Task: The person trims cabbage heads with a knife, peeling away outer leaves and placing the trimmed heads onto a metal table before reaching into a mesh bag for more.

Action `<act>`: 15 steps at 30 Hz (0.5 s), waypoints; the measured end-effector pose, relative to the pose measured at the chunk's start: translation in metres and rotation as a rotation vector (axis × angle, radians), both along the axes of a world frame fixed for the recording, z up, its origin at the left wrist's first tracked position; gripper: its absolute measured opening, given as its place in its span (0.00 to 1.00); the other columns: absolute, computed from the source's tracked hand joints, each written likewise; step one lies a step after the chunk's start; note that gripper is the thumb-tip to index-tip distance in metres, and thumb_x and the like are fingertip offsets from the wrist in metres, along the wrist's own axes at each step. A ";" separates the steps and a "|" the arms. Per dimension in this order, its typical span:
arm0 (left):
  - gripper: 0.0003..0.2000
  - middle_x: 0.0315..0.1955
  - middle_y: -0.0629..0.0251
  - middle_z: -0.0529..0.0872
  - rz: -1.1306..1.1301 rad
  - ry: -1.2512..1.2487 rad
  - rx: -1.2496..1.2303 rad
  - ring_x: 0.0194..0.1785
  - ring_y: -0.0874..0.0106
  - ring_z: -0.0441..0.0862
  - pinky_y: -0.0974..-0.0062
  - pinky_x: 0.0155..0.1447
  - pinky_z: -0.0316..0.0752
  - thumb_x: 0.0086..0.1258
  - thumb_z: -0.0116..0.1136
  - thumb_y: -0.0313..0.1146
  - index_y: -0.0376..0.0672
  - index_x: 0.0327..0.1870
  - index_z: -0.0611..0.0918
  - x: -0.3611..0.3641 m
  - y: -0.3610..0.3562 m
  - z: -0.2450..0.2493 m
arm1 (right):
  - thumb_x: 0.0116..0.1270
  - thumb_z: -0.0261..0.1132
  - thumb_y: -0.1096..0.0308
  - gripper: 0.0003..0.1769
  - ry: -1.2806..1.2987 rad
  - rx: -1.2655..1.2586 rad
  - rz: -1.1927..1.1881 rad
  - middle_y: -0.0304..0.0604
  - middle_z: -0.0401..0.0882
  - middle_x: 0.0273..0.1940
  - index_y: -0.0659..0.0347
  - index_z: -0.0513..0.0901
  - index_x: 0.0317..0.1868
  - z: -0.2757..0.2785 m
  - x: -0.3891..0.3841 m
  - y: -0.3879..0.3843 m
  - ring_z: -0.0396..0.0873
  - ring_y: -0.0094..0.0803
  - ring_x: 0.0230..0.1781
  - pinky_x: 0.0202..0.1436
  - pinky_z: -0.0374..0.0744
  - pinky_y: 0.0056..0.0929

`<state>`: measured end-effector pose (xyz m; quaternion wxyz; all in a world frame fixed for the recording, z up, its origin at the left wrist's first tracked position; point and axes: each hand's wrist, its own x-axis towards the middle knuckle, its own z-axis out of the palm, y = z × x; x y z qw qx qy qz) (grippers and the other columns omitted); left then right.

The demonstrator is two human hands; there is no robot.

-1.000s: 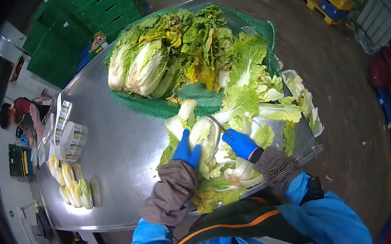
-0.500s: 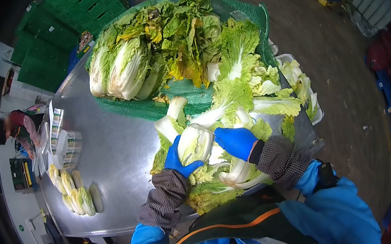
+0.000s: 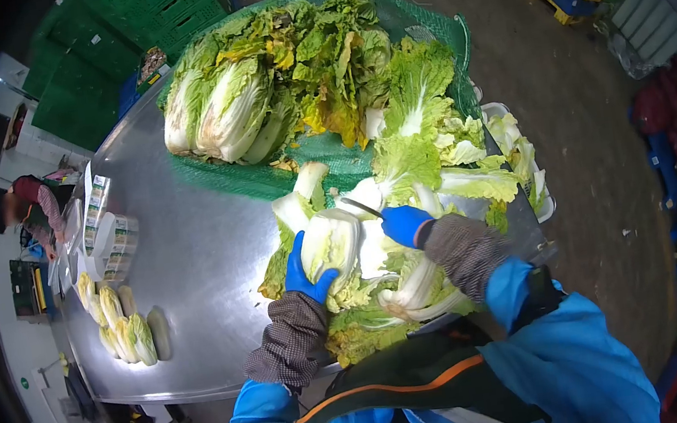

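My left hand [image 3: 306, 276], in a blue glove, curves round the left side of a pale napa cabbage [image 3: 330, 242] lying among loose leaves. In my right hand [image 3: 404, 224], also gloved in blue, is a knife [image 3: 360, 207], its dark blade pointing up and left, just beyond the cabbage's far right edge. Stripped outer leaves [image 3: 425, 294] lie beneath and beside both hands. Past them, whole untrimmed cabbages [image 3: 229, 115] with wilted, yellowing leaves are heaped on a green mesh sack [image 3: 250, 182].
Several trimmed cabbages [image 3: 127, 332] rest at the left of the steel table [image 3: 200, 288], near printed label sheets [image 3: 97, 209]. Another person [image 3: 38, 210] stands beyond that edge. A white crate [image 3: 548, 208] of leaves is off the right edge. Green crates [image 3: 162, 13] are stacked behind.
My right hand has shifted slightly up and right, and the knife blade now shows clear of the cabbage. My left hand keeps its hold on the cabbage.
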<state>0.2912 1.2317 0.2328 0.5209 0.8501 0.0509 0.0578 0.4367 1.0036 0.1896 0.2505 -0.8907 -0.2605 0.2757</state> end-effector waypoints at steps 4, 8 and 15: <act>0.31 0.64 0.46 0.67 0.060 -0.002 -0.038 0.68 0.57 0.65 0.67 0.70 0.59 0.68 0.54 0.34 0.38 0.71 0.59 -0.002 0.004 -0.007 | 0.63 0.60 0.52 0.22 0.017 0.184 -0.096 0.57 0.82 0.40 0.60 0.75 0.50 0.075 -0.016 0.006 0.81 0.51 0.41 0.46 0.78 0.43; 0.26 0.62 0.47 0.70 0.109 0.054 -0.013 0.67 0.58 0.67 0.68 0.70 0.60 0.73 0.48 0.35 0.37 0.69 0.61 0.004 0.001 -0.003 | 0.59 0.67 0.47 0.31 0.075 0.535 -0.232 0.49 0.81 0.38 0.58 0.74 0.56 0.060 -0.023 0.038 0.81 0.40 0.38 0.44 0.77 0.35; 0.26 0.53 0.49 0.79 0.339 0.340 -0.165 0.58 0.60 0.76 0.70 0.62 0.68 0.74 0.46 0.46 0.32 0.63 0.70 0.009 0.008 -0.008 | 0.58 0.69 0.56 0.25 0.136 0.560 -0.408 0.49 0.80 0.42 0.60 0.71 0.49 0.063 -0.054 0.023 0.80 0.42 0.38 0.43 0.77 0.37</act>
